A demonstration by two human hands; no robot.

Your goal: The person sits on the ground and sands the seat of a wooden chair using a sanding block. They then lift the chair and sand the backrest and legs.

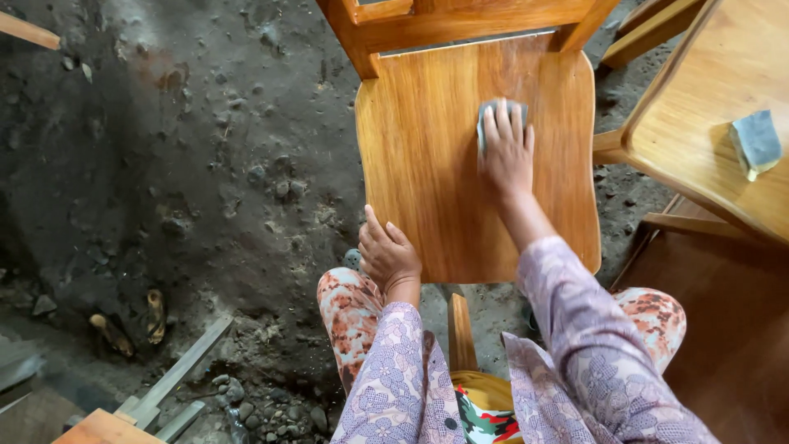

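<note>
A varnished wooden chair (427,181) stands in front of me, its seat facing up. My right hand (507,152) lies flat on the seat and presses a grey sanding block (496,110) under its fingers near the seat's back edge. My left hand (388,255) grips the seat's front left corner, fingers curled over the edge. My sleeves are purple and floral. My knees in patterned trousers sit below the chair.
A second grey sanding block (756,143) lies on another wooden seat (699,107) at the right. Dark dirt ground (189,164) with stones fills the left. Wooden slats (177,378) lie at the lower left. A brown board (723,329) is at the lower right.
</note>
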